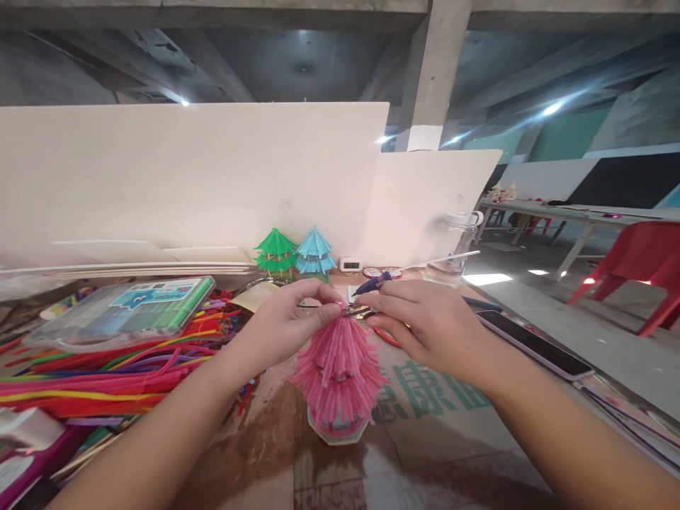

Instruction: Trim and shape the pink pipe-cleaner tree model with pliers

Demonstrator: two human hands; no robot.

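Note:
A pink tree of layered pipe cleaners (340, 368) stands upright on a pale many-sided base (338, 438) in front of me. My left hand (297, 312) is closed in a pinch at the tree's tip, with a bit of pink between thumb and finger. From the other side, my right hand (425, 319) bends its fingers close to the same tip. Some dark metal shows under its fingertips, but what it grips is unclear. A dark blue pointed tool (372, 285) appears just above the right fingers; whether they hold it I cannot tell. Below them shows a red loop (385, 336).
Green (275, 251) and light blue (315, 251) trees stand at the back beside a small white clock (350, 265). Left are a marker case (132, 312) and loose pipe cleaners (106, 382). A phone (534, 343) and clear bottle (457, 241) are at right.

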